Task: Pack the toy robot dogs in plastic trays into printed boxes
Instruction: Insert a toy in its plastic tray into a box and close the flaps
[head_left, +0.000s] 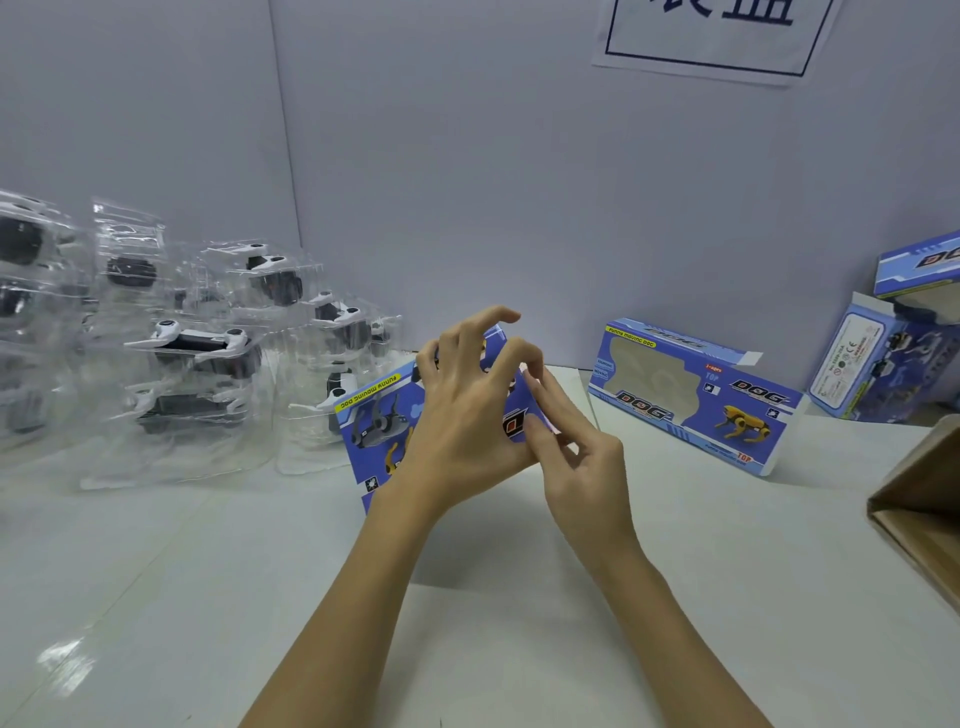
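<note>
A blue printed box (375, 421) stands on the white table in front of me, largely covered by my hands. My left hand (467, 410) grips it from the front, fingers curled over its top edge. My right hand (576, 457) pinches a flap at the box's right end with fingertips. Several clear plastic trays (192, 364) holding white and black toy robot dogs are piled at the left. A second blue box (696, 395) with an empty window lies flat at the right.
More blue printed boxes (893, 358) are stacked at the far right against the grey wall. A brown cardboard carton (924, 519) juts in at the right edge. A paper sign (717, 36) hangs on the wall above.
</note>
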